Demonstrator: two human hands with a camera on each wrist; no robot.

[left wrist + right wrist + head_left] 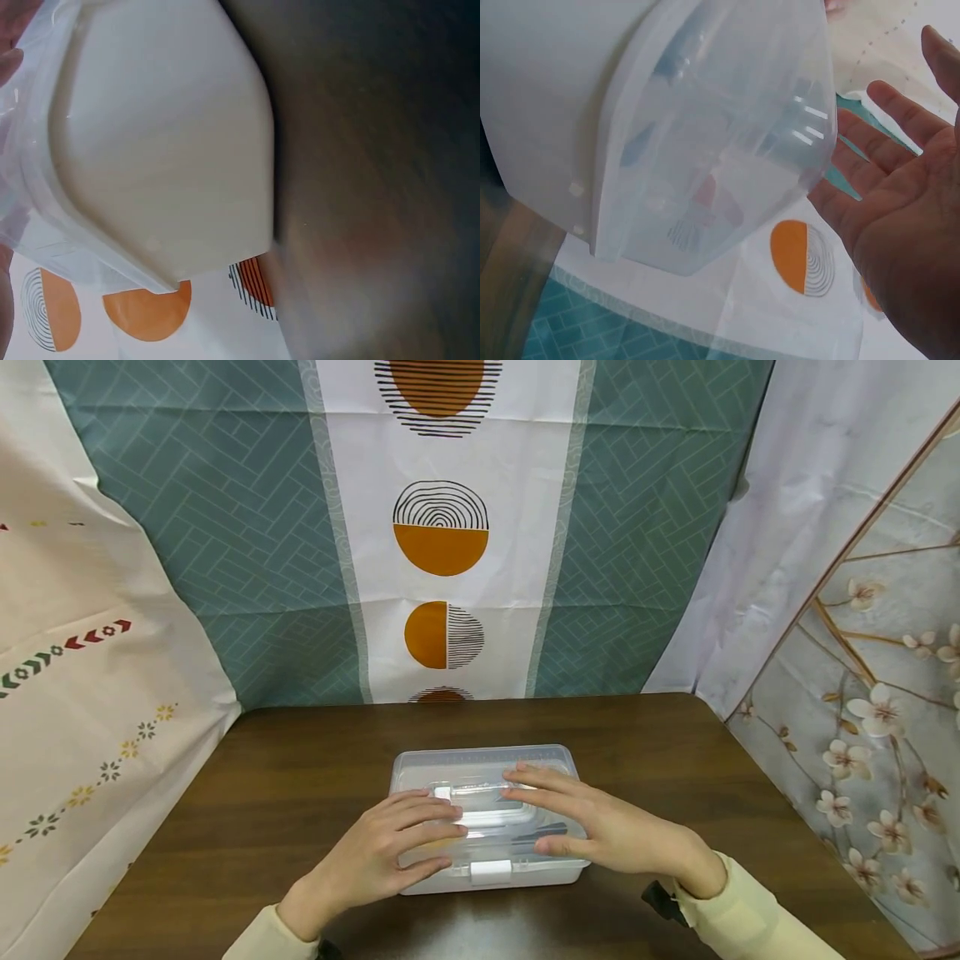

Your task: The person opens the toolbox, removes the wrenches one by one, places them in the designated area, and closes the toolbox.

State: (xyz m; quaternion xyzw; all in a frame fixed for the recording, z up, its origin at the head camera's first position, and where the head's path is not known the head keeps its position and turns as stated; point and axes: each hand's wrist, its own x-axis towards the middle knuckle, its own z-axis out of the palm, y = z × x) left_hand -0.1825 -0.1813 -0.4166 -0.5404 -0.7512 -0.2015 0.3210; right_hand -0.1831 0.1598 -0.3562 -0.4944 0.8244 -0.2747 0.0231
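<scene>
A white plastic box [536, 876] with a clear lid [480, 760] sits on the table in the head view. A white latch [491, 872] is at its front, and a clear handle [495, 817] lies folded on the lid. My left hand [378, 852] is over the lid's left part, fingers extended and slightly bent. Over the right part is my right hand [603, 827], fingers spread and thumb apart; the right wrist view shows its fingertips near the lid's edge. In the left wrist view the box's white side wall [165, 135] hides most of the left hand.
The box stands on a dark brown wooden table [300, 760]. Behind it hangs a teal and white curtain [517, 527] with orange circles. A cream cloth [90, 735] hangs at the left, and a flowered cloth [885, 777] at the right.
</scene>
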